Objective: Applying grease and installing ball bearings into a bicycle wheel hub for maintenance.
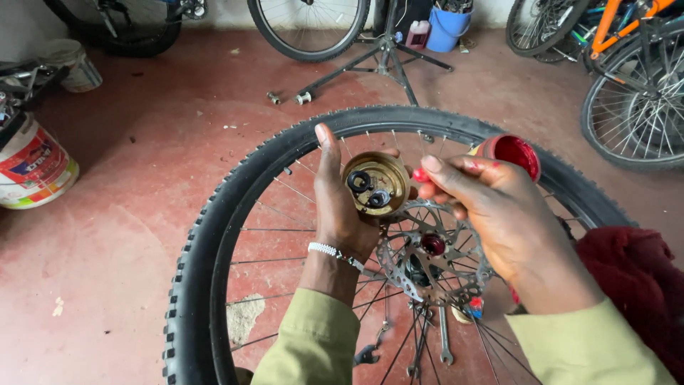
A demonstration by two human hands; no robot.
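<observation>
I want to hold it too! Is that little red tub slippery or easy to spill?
Probably slippery: red grease smears the right hand holding the small red grease tub. It looks open and tilted, yet thick grease likely stays put. Being small, it is likely light.

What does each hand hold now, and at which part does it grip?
The left hand holds a round brass-coloured hub part by its outer rim. The right hand holds a small red grease tub by its side; one red-smeared fingertip reaches toward the part.
</observation>
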